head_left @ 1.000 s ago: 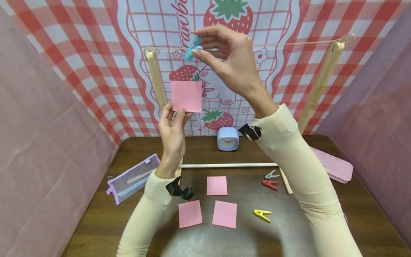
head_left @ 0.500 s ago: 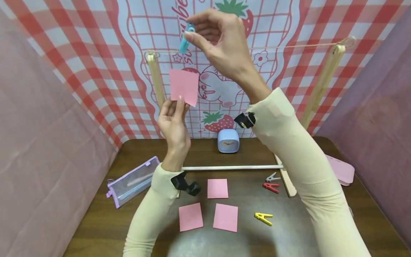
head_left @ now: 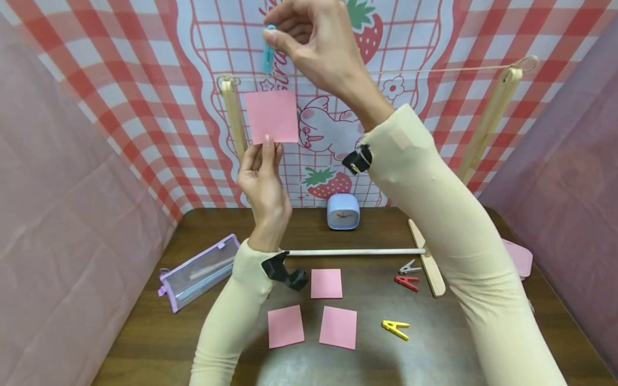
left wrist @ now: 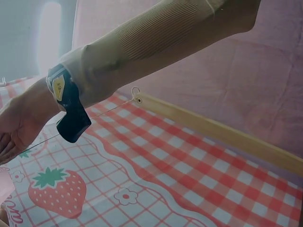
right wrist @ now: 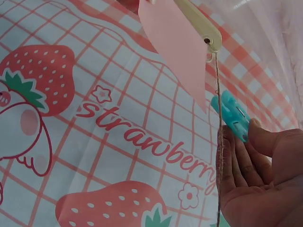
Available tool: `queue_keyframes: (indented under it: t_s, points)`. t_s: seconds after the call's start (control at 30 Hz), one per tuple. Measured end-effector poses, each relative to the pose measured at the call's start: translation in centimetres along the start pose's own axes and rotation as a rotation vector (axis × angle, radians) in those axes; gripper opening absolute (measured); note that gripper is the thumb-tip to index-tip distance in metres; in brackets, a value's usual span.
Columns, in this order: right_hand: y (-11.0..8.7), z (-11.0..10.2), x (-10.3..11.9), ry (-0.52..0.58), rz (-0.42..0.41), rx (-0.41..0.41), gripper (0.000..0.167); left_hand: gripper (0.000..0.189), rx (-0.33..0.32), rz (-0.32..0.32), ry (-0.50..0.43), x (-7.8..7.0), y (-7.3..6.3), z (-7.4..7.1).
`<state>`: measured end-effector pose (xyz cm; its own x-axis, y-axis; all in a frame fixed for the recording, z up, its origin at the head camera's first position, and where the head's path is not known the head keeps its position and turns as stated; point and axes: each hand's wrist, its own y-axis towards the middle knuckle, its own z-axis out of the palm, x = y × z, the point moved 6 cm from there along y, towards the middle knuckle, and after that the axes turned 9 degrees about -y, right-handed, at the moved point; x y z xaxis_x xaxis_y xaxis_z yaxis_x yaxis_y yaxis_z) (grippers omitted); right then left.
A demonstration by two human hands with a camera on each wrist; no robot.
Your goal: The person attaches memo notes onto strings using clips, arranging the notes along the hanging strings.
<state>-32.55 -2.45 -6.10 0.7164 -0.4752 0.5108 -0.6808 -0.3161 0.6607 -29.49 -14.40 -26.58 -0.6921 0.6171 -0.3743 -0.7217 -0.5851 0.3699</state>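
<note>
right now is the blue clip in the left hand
No, the right hand pinches the blue clip, while the left hand holds a pink paper square.

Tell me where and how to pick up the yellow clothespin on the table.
Pinch the yellow clothespin by its two spread legs, coming from the person's right. It lies flat with those legs pointing right and its narrower, joined end left, so a thumb and finger could likely squeeze both together.

The head view cuts off the top of the right hand (head_left: 321, 49). A sleeve (head_left: 434, 198) hides some of the pink box (head_left: 520, 259). The clock (head_left: 343, 211) is too small to read.
</note>
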Motion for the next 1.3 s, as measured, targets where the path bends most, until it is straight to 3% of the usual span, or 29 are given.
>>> queue_keyframes:
  t_s: [0.23, 0.73, 1.3]
  points:
    - [0.4, 0.8, -0.4, 0.024, 0.028, 0.075, 0.021, 0.008, -0.004, -0.003, -0.027, 0.0, 0.1, 0.3]
    - [-0.3, 2.3, 0.0, -0.119, -0.067, 0.144, 0.022, 0.008, -0.014, 0.015, -0.017, -0.3, 0.0, 0.0]
    - [-1.2, 2.8, -0.2, -0.136, -0.089, 0.19, 0.025, 0.011, -0.021, 0.041, 0.015, -0.5, -0.4, -0.7]
